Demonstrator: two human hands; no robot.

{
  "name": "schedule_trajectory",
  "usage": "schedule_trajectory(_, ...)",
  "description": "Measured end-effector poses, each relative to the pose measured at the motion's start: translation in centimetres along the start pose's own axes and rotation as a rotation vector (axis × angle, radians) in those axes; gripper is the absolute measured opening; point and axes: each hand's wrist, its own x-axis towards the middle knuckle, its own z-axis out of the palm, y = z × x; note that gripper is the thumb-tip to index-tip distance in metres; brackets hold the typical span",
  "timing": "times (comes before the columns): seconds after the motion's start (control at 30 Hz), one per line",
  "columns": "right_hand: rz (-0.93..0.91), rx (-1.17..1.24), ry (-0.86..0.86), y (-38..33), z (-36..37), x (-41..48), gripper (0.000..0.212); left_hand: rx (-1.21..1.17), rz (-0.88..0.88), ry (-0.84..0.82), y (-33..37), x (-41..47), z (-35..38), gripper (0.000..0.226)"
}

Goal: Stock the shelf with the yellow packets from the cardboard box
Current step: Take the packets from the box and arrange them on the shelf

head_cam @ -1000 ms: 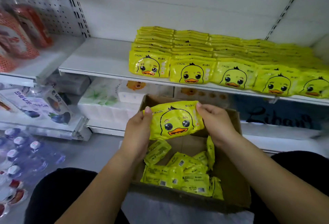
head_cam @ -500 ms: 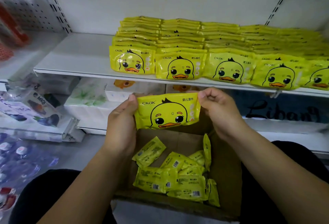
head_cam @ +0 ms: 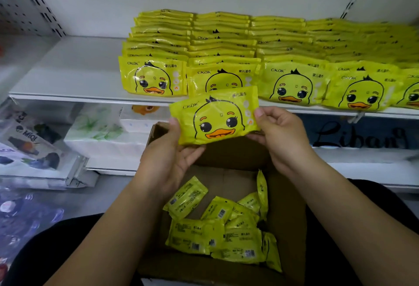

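While left hand (head_cam: 167, 161) and right hand (head_cam: 278, 140) pinch 1 yellow packet (head_cam: 215, 115) over cardboard box (head_cam: 288, 229) | loose packets (head_cam: 199, 235) inside, maybe 8

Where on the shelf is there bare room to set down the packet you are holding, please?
The shelf is bare left of the leftmost packet row, from there to the slotted upright. Rightwards the rows sit edge to edge to the frame's edge: crowded. The held packet fronts the second row.

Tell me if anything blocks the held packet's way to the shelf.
Nothing visible does. The left hand and right hand hold the packet before the shelf, open air between. Stocked packets fill its right side; the stretch left of them is bare.
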Motion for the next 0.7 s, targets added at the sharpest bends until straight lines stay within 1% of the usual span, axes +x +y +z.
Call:
schedule_trajectory(0.1,0.035,0.069,0.018,0.2,0.2,0.4,0.014,0.054,0.021,0.006,-1.0,-0.1,-0.1,0.032)
schedule_trajectory(0.23,0.024,0.107,-0.087,0.5,0.3,-0.1,0.014,-0.003,0.078,0.029,-0.5,0.2,0.0,0.026)
schedule_trajectory(0.33,0.014,0.09,-0.07,0.3,0.1,-0.1,0.017,-0.011,0.089,0.015,-0.1,0.0,0.1,0.025)
schedule_trajectory(0.47,0.084,0.203,-0.046,-0.4,0.0,0.1,0.017,-0.08,0.133,0.012,0.6,-0.3,0.4,0.023)
schedule_trajectory(0.53,0.074,0.222,-0.026,-0.6,0.3,0.2,0.018,-0.103,0.152,0.006,0.9,-0.3,0.5,0.022)
schedule_trajectory(0.63,0.022,0.201,-0.019,-0.5,0.9,0.0,0.018,-0.09,0.199,-0.025,1.1,-0.3,0.4,0.024)
schedule_trajectory(0.7,-0.055,0.077,-0.054,-0.4,1.0,-0.1,0.022,-0.048,0.253,-0.052,1.6,-0.2,-0.1,0.026)
